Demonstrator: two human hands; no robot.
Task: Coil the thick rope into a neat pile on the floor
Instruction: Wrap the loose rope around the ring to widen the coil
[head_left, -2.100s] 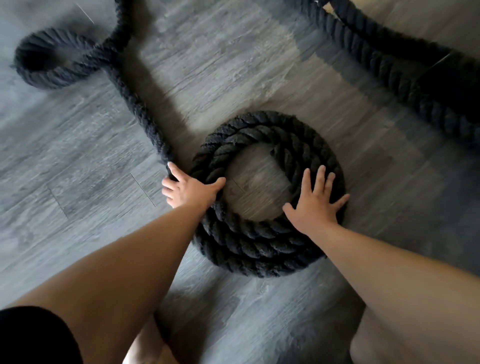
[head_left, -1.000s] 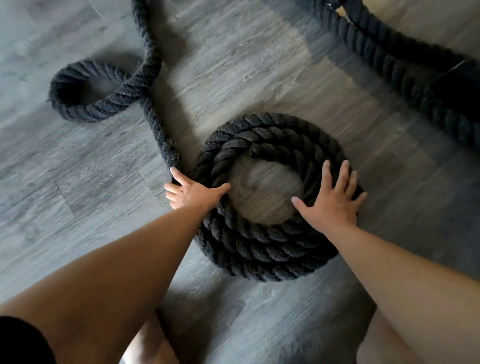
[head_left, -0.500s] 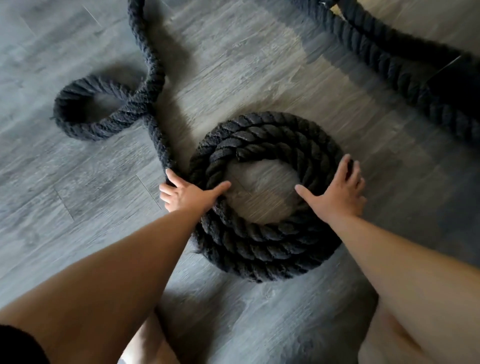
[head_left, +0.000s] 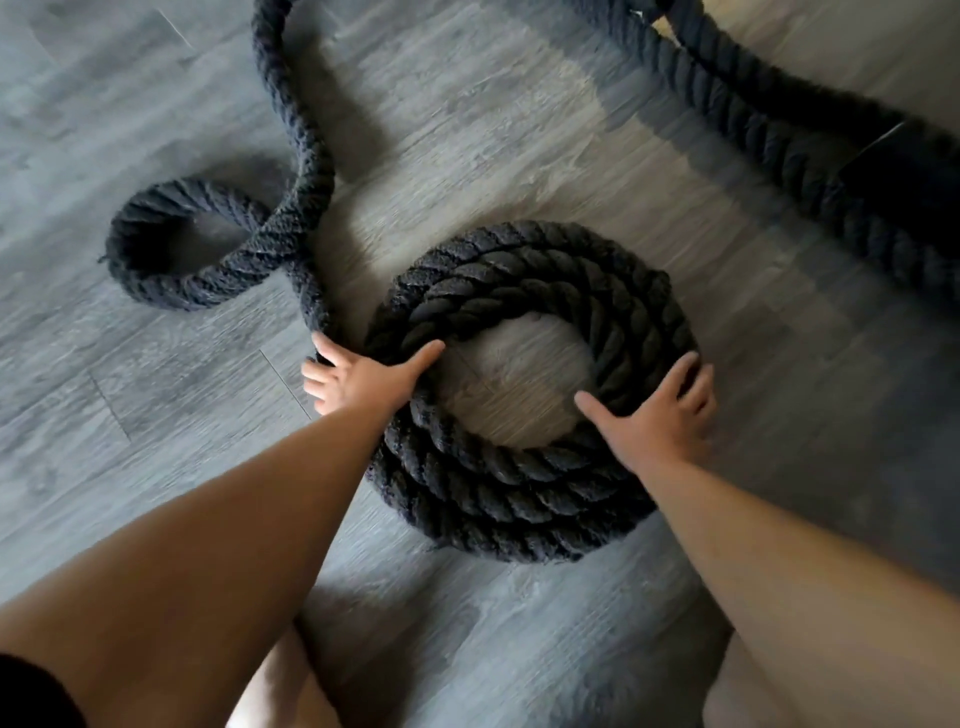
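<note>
A thick black rope lies on the grey plank floor, and part of it is wound into a flat round coil (head_left: 519, 499) of about three turns in the middle of the view. My left hand (head_left: 358, 379) rests on the coil's left side. Its thumb lies across the turns and its fingers touch the loose strand (head_left: 311, 291) that feeds in from the outside. My right hand (head_left: 660, 415) presses on the coil's right side, thumb at the inner hole, fingers draped over the outer turn. Farther left the loose strand makes a small crossed loop (head_left: 171, 249).
Another stretch of the same black rope (head_left: 769, 130) runs diagonally across the upper right, ending in a dark patch at the right edge. My bare knees (head_left: 280, 686) are at the bottom of the view, just in front of the coil.
My right hand has slid from the coil's near right to its right side, and its fingers now bend over the outer edge. The small loop has drawn closer to the coil. My left hand stays put.
</note>
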